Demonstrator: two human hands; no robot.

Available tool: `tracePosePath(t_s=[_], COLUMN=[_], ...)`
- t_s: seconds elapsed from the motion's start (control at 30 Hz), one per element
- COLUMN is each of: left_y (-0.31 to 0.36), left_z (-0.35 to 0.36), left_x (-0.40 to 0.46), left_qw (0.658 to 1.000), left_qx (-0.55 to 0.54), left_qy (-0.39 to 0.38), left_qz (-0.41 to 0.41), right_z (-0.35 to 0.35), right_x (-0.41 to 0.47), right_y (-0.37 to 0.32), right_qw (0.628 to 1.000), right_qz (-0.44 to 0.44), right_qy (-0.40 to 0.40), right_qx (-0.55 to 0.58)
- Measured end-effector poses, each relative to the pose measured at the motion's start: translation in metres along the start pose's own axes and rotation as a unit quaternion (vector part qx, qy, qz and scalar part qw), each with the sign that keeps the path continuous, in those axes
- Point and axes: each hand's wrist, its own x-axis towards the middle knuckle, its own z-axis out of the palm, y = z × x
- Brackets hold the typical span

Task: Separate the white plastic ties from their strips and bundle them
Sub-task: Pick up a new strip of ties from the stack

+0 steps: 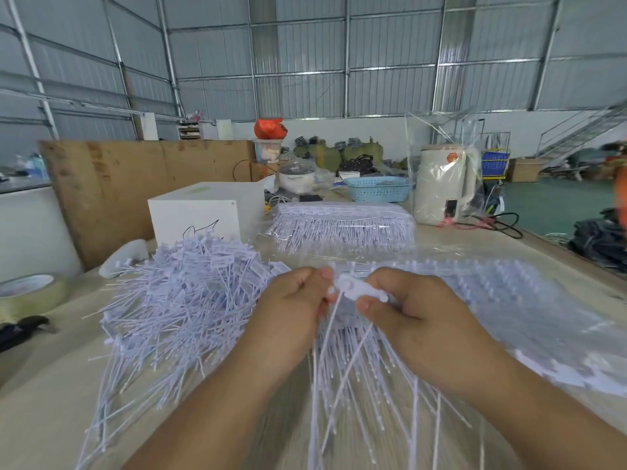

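From the head view I see both hands close together at frame centre: the left hand (293, 308) and right hand (412, 315) pinch one white plastic tie (361, 290), above the bench (44, 395); a heap of loose white ties (179, 293) lies left.

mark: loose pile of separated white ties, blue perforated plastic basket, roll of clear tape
Loose pile of separated white plastic ties (183, 300), head view, middle of the heap.
Blue perforated plastic basket (378, 191), head view, front wall.
Roll of clear tape (32, 295), head view, outer side.

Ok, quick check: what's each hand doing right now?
Left hand: fingers curled, pinching the strip of white ties at its left end.
Right hand: fingers curled, gripping the same strip's right end.
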Motion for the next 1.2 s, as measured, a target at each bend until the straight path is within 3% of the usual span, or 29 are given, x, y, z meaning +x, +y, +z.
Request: tracePosePath(t_s=[0.07, 0.13, 0.2, 0.27, 0.33, 0.4, 0.7, 0.9, 1.07, 1.2], left_y=[0.0, 0.001, 0.003, 0.006, 0.007, 0.009, 0.012, 0.003, 0.005, 0.005], left_z=[-0.009, -0.023, -0.029, -0.025, -0.02, -0.019, -0.015, -0.011, -0.017, -0.016], left_x=[0.007, 0.013, 0.011, 0.005, -0.002, -0.005, -0.008, -0.009, -0.006, -0.008], left_qw=[0.995, 0.992, 0.998, 0.999, 0.989, 0.981, 0.969, 0.95, 0.956, 0.959], left_qx=[-0.047, -0.042, -0.004, 0.027, 0.061, 0.08, 0.031, 0.07, 0.06, 0.05], left_qy=[0.084, 0.109, 0.061, -0.034, -0.133, -0.177, -0.246, -0.294, -0.277, -0.267], left_qz=[-0.03, -0.044, -0.028, -0.005, 0.011, 0.013, -0.014, 0.08, 0.083, 0.084], right_z=[-0.001, -0.006, -0.008, -0.008, -0.007, -0.01, -0.014, -0.012, -0.017, -0.019], right_x=[-0.001, -0.002, -0.003, -0.004, -0.004, -0.004, -0.003, -0.004, -0.001, 0.0], right_y=[-0.001, -0.002, 0.0, 0.003, 0.004, 0.004, 0.005, 0.004, 0.006, 0.008], right_qw=[0.999, 0.998, 0.996, 0.993, 0.991, 0.99, 0.985, 0.988, 0.985, 0.984], right_qz=[0.0, 0.004, 0.007, 0.008, 0.009, 0.012, 0.0, 0.003, 0.019, 0.026], right_qy=[0.028, -0.002, -0.07, -0.113, -0.125, -0.126, -0.141, -0.143, -0.172, -0.172], right_qx=[0.039, 0.058, 0.047, 0.031, 0.038, 0.053, 0.097, 0.056, -0.015, 0.029])
